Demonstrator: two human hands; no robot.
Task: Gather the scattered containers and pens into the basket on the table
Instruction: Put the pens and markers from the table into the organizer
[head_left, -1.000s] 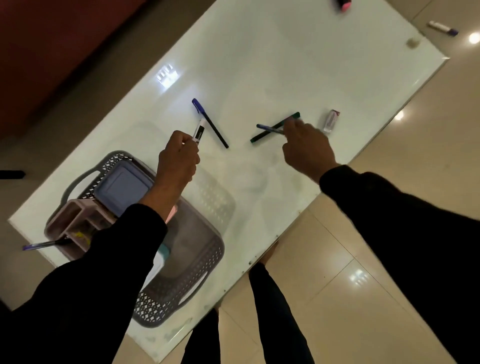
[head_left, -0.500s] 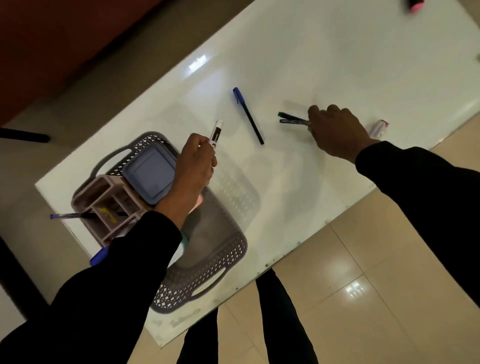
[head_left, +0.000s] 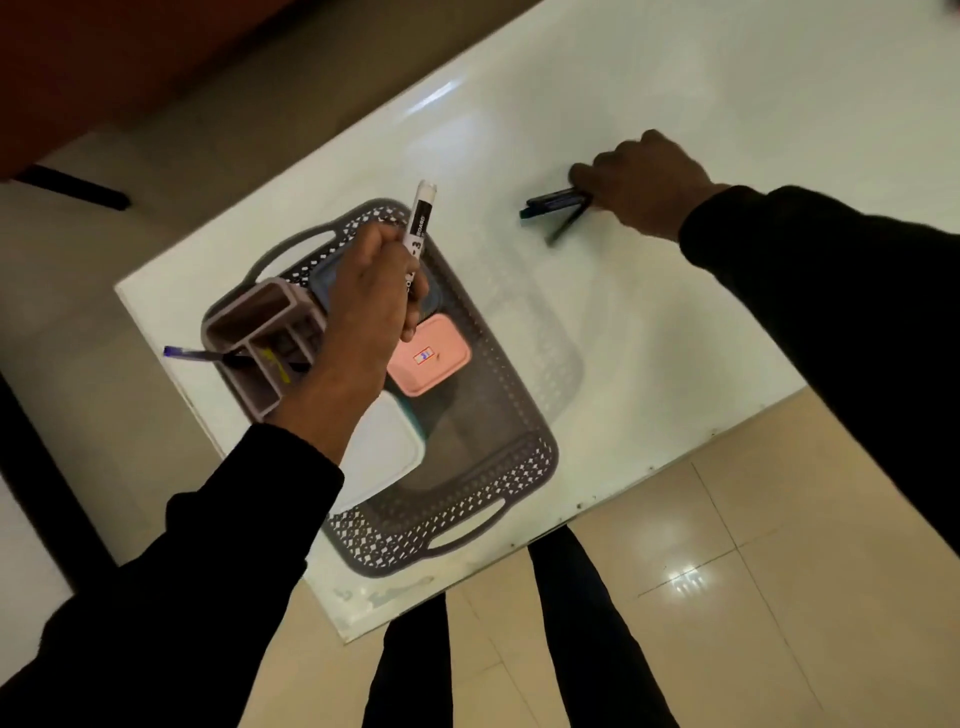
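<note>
Grey plastic lattice marks out the basket on the near left part of the white tabletop, and the head view, the only one here, shows it already well filled: a pink-lidded box, a white-lidded box, a blue-lidded box mostly hidden under the hand, and a brown divided organizer with a blue pen poking out of it over the tabletop's edge. The left hand hangs over the basket with its grip closed around a black-and-white marker, which points up and away, so that marker looks about to go in but is not in yet. Further out on the tabletop, the right hand presses down on a small bundle of dark pens, at least three, fanned slightly apart at their free ends; its grip is curled over their near ends, though whether they are truly pinched or just trapped against the surface cannot be told. Judging from this, the containers are gathered and the remaining work is pens: drop the marker, lift and carry the bundle across. The far end of the tabletop is cut off by the frame, so more stray items may lie there unseen.
</note>
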